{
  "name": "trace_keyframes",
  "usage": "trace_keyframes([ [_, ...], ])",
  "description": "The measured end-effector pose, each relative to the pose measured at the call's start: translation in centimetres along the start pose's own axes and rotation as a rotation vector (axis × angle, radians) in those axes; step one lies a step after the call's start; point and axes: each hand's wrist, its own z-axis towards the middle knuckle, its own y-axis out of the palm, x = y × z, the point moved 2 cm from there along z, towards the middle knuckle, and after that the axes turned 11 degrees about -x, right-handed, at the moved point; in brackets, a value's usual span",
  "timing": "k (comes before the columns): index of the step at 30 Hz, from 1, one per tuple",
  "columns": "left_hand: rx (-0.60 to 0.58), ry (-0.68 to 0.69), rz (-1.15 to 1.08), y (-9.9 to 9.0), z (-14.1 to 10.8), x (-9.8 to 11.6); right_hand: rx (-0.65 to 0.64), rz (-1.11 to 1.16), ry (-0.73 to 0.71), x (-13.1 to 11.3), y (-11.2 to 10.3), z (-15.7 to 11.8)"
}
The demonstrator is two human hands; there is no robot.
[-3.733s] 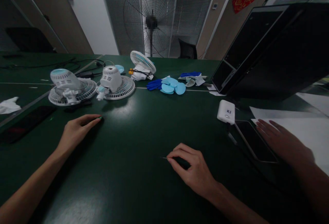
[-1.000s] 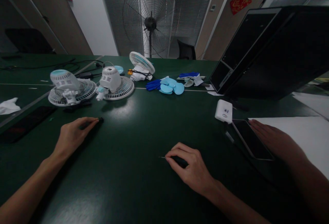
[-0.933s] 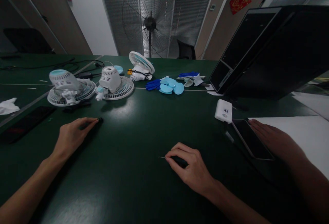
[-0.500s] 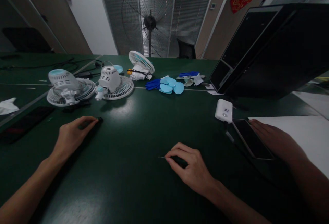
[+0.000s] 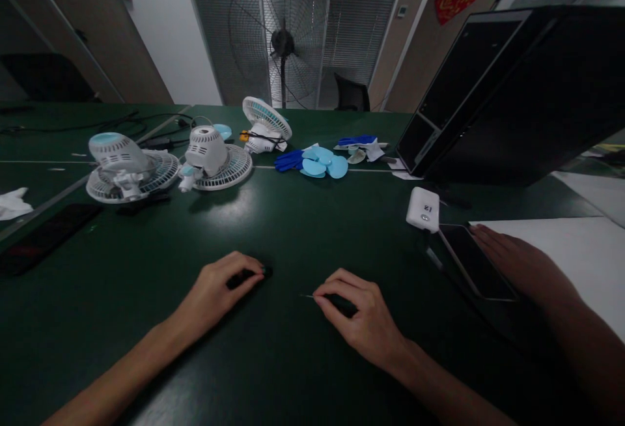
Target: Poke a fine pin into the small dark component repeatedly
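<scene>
My left hand (image 5: 224, 286) is closed in a pinch on a small dark piece (image 5: 267, 271), too small and dim to name. To its right, my right hand (image 5: 359, 309) pinches a thin metallic pin-like piece (image 5: 306, 296) between thumb and forefinger, its tip pointing left. Both hands are low over the dark green table (image 5: 293, 230), with a short gap between the two held pieces. Most of each piece is hidden by the fingers.
Fan heads with white grilles (image 5: 229, 169) stand at the back left, near blue fan blades (image 5: 325, 162) and blue gloves (image 5: 289, 160). On the right are a white power bank (image 5: 424, 210), a smartphone (image 5: 476, 260), another person's hand (image 5: 522, 260) and a large black monitor (image 5: 517, 100).
My left hand has moved right and toward me with the small dark piece, coming close to my right hand. The right hand stays almost where it was.
</scene>
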Motion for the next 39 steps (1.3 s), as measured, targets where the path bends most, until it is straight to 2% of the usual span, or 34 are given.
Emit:
trace_keyframes([
  [3,-0.116,0.148,-0.117,3.7,0.8,3.2,0.047,0.004,-0.017,0.0,-0.1,-0.1],
  [6,-0.138,0.181,-0.170,5.0,1.1,4.5,0.065,0.007,-0.024,0.1,-0.1,-0.3],
  [12,-0.135,0.160,-0.166,4.5,0.8,4.1,0.023,-0.042,-0.006,0.4,0.0,-0.7],
  [18,-0.154,0.071,-0.168,4.8,0.8,3.9,-0.030,-0.091,0.002,0.6,0.2,-0.7],
  [30,-0.161,0.120,-0.158,4.7,1.2,4.0,-0.058,-0.161,-0.015,0.6,0.5,-0.6],
  [39,-0.165,0.144,-0.166,5.0,1.3,3.6,0.021,0.023,-0.077,-0.9,1.1,0.1],
])
